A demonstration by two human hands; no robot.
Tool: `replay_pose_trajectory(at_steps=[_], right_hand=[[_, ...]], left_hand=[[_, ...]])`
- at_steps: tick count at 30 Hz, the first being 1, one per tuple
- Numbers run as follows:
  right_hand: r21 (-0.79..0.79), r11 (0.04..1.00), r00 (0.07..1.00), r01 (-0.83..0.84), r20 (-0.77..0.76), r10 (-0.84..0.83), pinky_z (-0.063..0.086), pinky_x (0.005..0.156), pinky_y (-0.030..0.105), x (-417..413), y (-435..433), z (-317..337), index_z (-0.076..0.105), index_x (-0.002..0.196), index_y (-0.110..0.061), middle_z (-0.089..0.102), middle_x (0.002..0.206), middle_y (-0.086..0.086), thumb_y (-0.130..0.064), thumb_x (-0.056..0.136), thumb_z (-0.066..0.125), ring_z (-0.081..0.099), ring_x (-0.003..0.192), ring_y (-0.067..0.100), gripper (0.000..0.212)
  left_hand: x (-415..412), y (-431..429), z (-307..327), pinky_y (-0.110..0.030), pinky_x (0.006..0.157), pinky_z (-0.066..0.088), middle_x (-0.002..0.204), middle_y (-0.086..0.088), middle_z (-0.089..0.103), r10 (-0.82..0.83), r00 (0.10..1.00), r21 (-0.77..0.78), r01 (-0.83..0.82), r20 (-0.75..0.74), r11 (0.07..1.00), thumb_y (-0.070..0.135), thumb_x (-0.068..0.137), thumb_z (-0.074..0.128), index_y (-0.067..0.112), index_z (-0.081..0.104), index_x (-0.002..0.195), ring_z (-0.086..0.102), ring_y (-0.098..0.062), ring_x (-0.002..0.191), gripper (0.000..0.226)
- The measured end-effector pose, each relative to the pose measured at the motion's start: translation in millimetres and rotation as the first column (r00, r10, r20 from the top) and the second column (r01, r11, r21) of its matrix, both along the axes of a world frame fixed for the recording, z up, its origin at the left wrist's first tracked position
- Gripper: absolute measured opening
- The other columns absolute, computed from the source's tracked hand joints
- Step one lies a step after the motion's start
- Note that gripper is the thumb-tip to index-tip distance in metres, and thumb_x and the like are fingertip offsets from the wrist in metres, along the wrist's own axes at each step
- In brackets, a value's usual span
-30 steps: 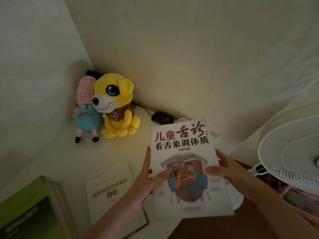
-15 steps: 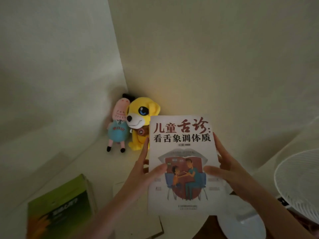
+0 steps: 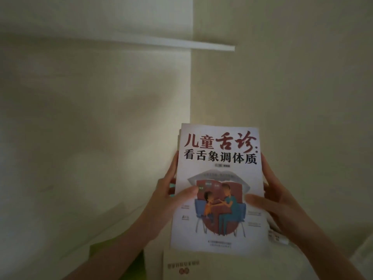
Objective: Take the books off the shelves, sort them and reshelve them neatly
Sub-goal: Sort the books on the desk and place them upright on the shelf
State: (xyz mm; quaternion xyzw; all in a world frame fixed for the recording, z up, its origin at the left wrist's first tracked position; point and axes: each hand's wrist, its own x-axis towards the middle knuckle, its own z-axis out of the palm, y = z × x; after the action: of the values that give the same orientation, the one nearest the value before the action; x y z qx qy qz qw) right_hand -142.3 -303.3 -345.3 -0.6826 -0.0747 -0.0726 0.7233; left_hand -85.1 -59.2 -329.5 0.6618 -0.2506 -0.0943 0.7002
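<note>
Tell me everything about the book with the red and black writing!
The white book is a thin paperback with red and black Chinese title characters above a drawing of two people sitting on blue chairs. It is held upright, cover facing the camera, before a cream wall. The left hand grips its left edge, the right hand its right edge, thumbs on the cover.

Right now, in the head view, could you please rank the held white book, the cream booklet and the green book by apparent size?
1. White book, though nearest the camera.
2. Cream booklet and green book: both cropped or covered, unranked.
</note>
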Motion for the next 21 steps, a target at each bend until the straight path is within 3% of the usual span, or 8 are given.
replay_pose_trajectory(at_steps=[5, 10, 14, 17, 21], right_hand=[[-0.065, 0.998, 0.989, -0.023, 0.141, 0.032, 0.058, 0.076, 0.047, -10.9, 35.9, 51.9, 0.023, 0.141, -0.057, 0.061, 0.13, -0.003, 0.007, 0.075, 0.06, 0.064, 0.109, 0.031, 0.098], [-0.115, 0.992, 0.967, -0.046, 0.245, 0.074, 0.057, 0.08, 0.05, -23.4, 73.2, 95.4, 0.026, 0.138, -0.061, 0.062, 0.13, -0.004, 0.002, 0.073, 0.06, 0.064, 0.11, 0.029, 0.096], [-0.109, 0.99, 0.941, -0.089, 0.315, 0.12, 0.058, 0.077, 0.045, -29.2, 106.6, 128.0, 0.028, 0.137, -0.06, 0.062, 0.129, -0.004, 0.003, 0.07, 0.059, 0.065, 0.108, 0.029, 0.098], [-0.138, 0.981, 0.902, -0.137, 0.391, 0.181, 0.057, 0.079, 0.05, -32.9, 133.5, 153.9, 0.029, 0.137, -0.06, 0.06, 0.132, -0.004, 0.007, 0.072, 0.056, 0.065, 0.108, 0.031, 0.097], [-0.178, 0.959, 0.828, -0.223, 0.485, 0.282, 0.054, 0.081, 0.058, -36.6, 167.7, 192.8, 0.029, 0.138, -0.059, 0.06, 0.132, -0.004, 0.008, 0.074, 0.051, 0.064, 0.107, 0.036, 0.095]], left_hand=[[-24.0, 38.1, 47.7, -0.027, 0.06, 0.057, 0.101, 0.028, 0.066, 0.112, 0.978, 0.008, -0.115, 0.178, 0.993, 0.017, 0.08, 0.062, 0.059, 0.027, 0.123, 0.07, -0.012, 0.088, 0.07], [-46.5, 77.6, 87.6, -0.022, 0.06, 0.056, 0.098, 0.032, 0.064, 0.217, 0.928, -0.019, -0.221, 0.304, 0.975, 0.031, 0.071, 0.063, 0.062, 0.024, 0.124, 0.067, -0.004, 0.088, 0.073], [-65.0, 113.9, 116.7, -0.017, 0.06, 0.054, 0.097, 0.028, 0.065, 0.295, 0.872, -0.052, -0.299, 0.391, 0.953, 0.034, 0.068, 0.065, 0.062, 0.025, 0.126, 0.064, 0.001, 0.088, 0.076], [-80.2, 142.7, 139.2, -0.017, 0.057, 0.053, 0.1, 0.019, 0.065, 0.386, 0.821, -0.102, -0.38, 0.42, 0.919, 0.038, 0.062, 0.068, 0.065, 0.03, 0.124, 0.064, -0.002, 0.089, 0.078], [-100.2, 179.9, 175.6, -0.016, 0.058, 0.053, 0.099, 0.019, 0.065, 0.458, 0.718, -0.15, -0.452, 0.524, 0.879, 0.039, 0.067, 0.079, 0.065, 0.032, 0.126, 0.064, 0.0, 0.087, 0.08]])
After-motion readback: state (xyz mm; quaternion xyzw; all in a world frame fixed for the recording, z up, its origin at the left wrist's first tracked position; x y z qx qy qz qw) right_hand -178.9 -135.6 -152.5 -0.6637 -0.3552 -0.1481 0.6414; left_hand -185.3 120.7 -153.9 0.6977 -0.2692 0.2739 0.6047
